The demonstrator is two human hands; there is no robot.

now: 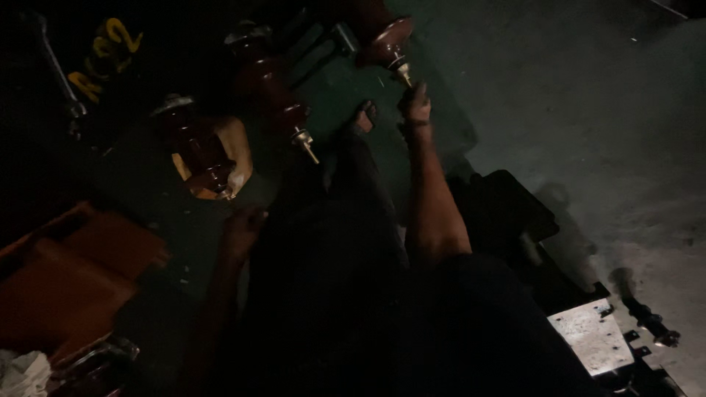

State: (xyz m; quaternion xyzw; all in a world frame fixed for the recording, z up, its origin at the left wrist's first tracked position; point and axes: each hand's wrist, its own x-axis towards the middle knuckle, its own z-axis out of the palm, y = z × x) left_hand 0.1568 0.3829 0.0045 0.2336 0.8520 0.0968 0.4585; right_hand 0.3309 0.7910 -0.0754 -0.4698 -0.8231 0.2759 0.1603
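Note:
The scene is very dark. My right hand (415, 103) reaches forward and touches the brass stud tip of a dark red ribbed insulator (388, 38) at the top middle; its fingers look closed around the tip. A second red insulator (276, 92) with a brass stud lies to its left, and a third (198, 151) sits further left over a tan patch. My left hand (243, 228) rests low on the dark green surface beside my leg, fingers barely visible. My foot (365, 115) shows between the insulators.
An orange-brown box (73, 272) lies at the left. A grey metal plate (592, 334) and a dark bolt-like part (647, 316) lie at the lower right on the grey floor (610, 125). A black case (507, 213) sits right of my arm. A white rag (22, 371) is at bottom left.

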